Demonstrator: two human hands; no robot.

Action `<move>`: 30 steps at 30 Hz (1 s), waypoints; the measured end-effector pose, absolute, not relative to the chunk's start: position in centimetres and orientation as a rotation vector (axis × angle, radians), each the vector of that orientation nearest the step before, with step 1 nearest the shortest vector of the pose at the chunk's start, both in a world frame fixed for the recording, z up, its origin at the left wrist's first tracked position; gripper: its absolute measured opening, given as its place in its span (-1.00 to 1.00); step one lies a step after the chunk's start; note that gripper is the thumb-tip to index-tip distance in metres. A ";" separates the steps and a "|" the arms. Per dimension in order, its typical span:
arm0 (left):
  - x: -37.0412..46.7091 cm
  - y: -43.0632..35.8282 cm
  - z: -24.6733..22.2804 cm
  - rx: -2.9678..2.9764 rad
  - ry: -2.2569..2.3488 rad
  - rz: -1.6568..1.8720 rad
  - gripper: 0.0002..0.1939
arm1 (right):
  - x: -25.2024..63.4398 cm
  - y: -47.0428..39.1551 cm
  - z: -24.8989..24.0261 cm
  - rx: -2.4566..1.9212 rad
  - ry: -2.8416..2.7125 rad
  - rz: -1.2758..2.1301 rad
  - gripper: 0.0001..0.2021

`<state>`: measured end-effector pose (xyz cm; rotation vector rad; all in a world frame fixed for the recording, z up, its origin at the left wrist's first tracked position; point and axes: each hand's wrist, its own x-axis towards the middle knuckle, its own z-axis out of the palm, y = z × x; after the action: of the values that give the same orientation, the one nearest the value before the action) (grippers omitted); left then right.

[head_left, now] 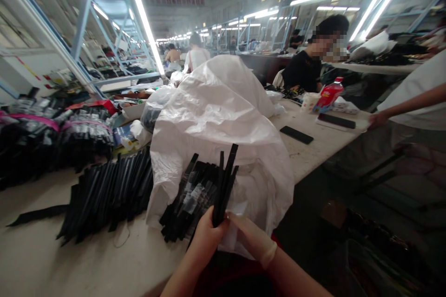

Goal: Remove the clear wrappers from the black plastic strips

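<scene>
My left hand (210,233) is closed around several narrow black strips (224,190), which look like fabric straps and point upward. My right hand (251,236), in a pale thin glove with a rolled cuff, meets it from the right. Its fingertips pinch at the lower part of the same strips, partly hidden. Just beyond, a pile of black strips with clear plastic tags (191,197) lies at the mouth of a large white plastic sack (216,97). Left of the sack, a long row of plain black strips (108,190) leans over on the table.
Bundles tied with pink bands (85,125) are heaped at the far left of the pale table (139,260). A dark phone (296,134) and a red bottle (329,95) are on the right. One person (306,65) sits beyond; another person's hand (378,119) touches the table edge.
</scene>
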<state>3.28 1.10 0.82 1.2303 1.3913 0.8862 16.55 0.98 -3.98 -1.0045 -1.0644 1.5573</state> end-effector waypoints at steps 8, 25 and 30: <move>2.2 0.6 0.6 1.259 1.451 0.923 -0.85 | 14.8 2.2 -2.3 -0.813 -0.552 1.797 -0.70; -0.6 -2.1 1.3 1.029 1.448 0.929 -0.60 | 16.8 3.4 -1.2 -1.093 -0.636 1.503 -0.67; -1.2 -3.8 0.1 0.838 1.473 0.970 -0.41 | 17.0 4.7 -0.1 -1.114 -0.230 1.562 -0.67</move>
<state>-1.24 -3.82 0.05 0.8378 1.4733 0.9700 16.97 4.67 -0.11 -1.1145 -0.2300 1.5620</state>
